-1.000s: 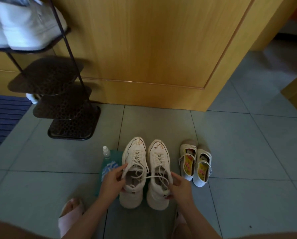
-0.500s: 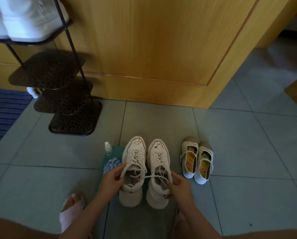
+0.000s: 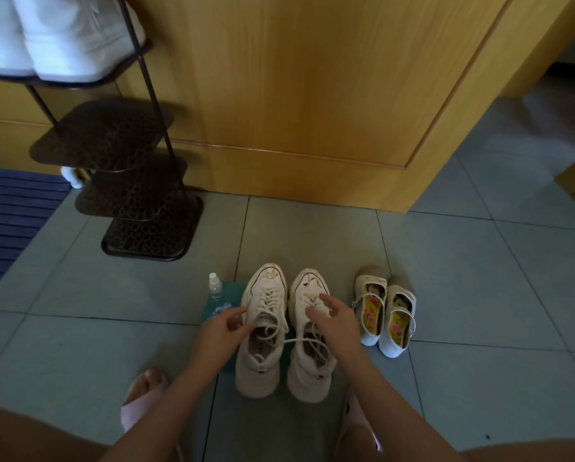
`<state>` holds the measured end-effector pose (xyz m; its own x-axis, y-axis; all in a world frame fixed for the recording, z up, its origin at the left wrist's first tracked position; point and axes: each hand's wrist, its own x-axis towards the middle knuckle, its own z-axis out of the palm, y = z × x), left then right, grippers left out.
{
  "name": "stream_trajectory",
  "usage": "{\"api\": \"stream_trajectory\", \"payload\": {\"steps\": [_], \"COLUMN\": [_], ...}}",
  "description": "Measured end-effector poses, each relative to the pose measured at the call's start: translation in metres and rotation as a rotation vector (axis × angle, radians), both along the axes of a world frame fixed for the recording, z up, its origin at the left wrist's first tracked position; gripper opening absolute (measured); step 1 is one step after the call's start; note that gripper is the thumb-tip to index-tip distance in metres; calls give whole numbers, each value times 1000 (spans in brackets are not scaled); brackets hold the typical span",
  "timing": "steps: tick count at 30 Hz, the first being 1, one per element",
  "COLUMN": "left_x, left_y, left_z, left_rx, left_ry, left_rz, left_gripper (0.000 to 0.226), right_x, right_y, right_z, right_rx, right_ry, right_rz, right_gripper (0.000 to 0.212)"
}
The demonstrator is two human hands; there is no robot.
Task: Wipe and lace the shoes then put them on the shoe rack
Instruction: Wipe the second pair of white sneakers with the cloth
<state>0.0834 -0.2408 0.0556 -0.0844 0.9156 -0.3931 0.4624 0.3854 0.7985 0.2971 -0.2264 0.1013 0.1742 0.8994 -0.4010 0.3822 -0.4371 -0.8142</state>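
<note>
**Hands at the laces of two pale sneakers on the tiled floor**

A pair of cream sneakers stands side by side mid-floor, toes towards the wooden cupboard [image 3: 296, 95] that bounds the floor's [image 3: 479, 295] far edge. The left hand [image 3: 222, 330] sits at the outer side of the left sneaker [image 3: 266, 285], thumb and forefinger curled and pinching the lace [image 3: 294, 341] beside the tongue. A loose length of that lace crosses the gap to the right sneaker [image 3: 309, 283]. The right hand [image 3: 337, 320] hovers over the right sneaker's lacing, its fingers [image 3: 327, 300] spread and relaxed and holding nothing. I cannot tell whether they touch the laces.

Just left of the sneakers a teal cloth [image 3: 232, 290] lies flat, with a small spray bottle [image 3: 215, 286] upright at its far corner. Just right of them stands a pair of small shoes [image 3: 384, 308] with yellow insoles.

The shoe rack [image 3: 129, 181] stands at the floor's far-left edge against the cupboard, with white shoes [image 3: 62, 38] on its top tier. A blue mat [image 3: 9, 208] lies along the left edge. Feet in pink slippers [image 3: 139, 406] rest at the near edge.
</note>
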Motion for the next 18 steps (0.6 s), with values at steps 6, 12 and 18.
{"api": "stream_trajectory", "payload": {"steps": [6, 12, 18], "left_x": [3, -24, -77], "left_y": [18, 67, 99], "left_z": [36, 90, 66], "left_rx": [70, 215, 106], "left_ry": [-55, 102, 266], "left_rz": [32, 3, -12], "left_gripper": [29, 18, 30], "right_x": [-23, -51, -87], "right_y": [19, 53, 84], "right_z": [10, 19, 11], "right_rx": [39, 135, 23], "right_ry": [-33, -174, -102], "right_rz": [71, 260, 447], "right_gripper": [51, 48, 50]}}
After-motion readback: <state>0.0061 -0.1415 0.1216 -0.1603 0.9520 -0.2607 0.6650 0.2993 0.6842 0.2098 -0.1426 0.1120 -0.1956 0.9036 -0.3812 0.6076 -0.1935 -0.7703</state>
